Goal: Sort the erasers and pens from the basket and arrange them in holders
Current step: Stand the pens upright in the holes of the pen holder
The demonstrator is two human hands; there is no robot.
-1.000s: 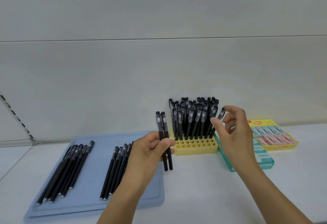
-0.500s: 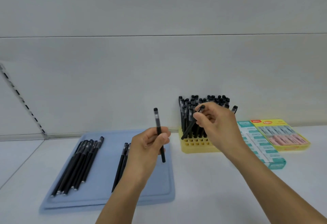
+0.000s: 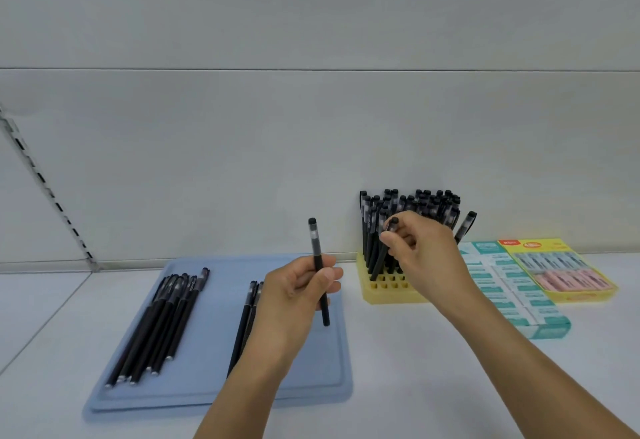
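Hidden: pens on tray point(image 3: 221, 383) partly behind left wrist | left hand point(image 3: 298, 286) grips upright pen point(image 3: 318, 258) | right hand point(image 3: 422, 255) pinches slanted pen point(image 3: 377, 265), tip at yellow holder point(image 3: 388, 291) front slots.

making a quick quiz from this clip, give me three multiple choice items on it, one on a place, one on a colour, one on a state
1. Where do the loose pens lie?
A. on the blue tray
B. in the eraser box
C. on the yellow holder

2. What colour is the pen holder?
A. red
B. yellow
C. white

3. What is the left hand doing?
A. resting flat on the table
B. holding one pen upright
C. lifting the tray

Answers:
1 A, the loose pens lie on the blue tray.
2 B, the pen holder is yellow.
3 B, the left hand grips a single pen, while the right hand lowers another pen towards the holder.
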